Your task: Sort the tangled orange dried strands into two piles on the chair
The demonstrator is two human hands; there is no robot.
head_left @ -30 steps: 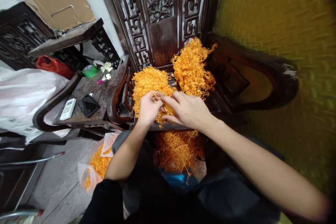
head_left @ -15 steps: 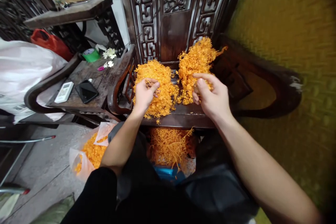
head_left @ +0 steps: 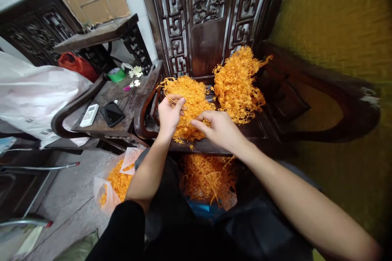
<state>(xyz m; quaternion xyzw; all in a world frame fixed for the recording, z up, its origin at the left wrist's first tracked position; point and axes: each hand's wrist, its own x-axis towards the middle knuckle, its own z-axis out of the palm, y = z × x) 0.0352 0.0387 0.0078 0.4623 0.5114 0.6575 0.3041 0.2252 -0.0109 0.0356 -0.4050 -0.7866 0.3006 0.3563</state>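
Two heaps of thin orange strands lie on the seat of a dark carved wooden chair (head_left: 214,146): a left heap (head_left: 188,98) and a taller right heap (head_left: 237,83). My left hand (head_left: 169,113) rests on the left heap and pinches a few strands between thumb and fingers. My right hand (head_left: 219,128) reaches into the same heap from the right, fingertips among the strands. Below the seat edge, more orange strands (head_left: 206,177) fill a bag above something blue.
A plastic bag of orange strands (head_left: 114,183) sits on the floor at left. A side table (head_left: 128,102) holds a black phone (head_left: 112,113), a white remote (head_left: 89,115), a green cup and small flowers. A white sack (head_left: 30,94) lies far left. Yellow cushion at right.
My right hand has left the right heap and come back left to the left heap. My left hand has stayed on the left heap.
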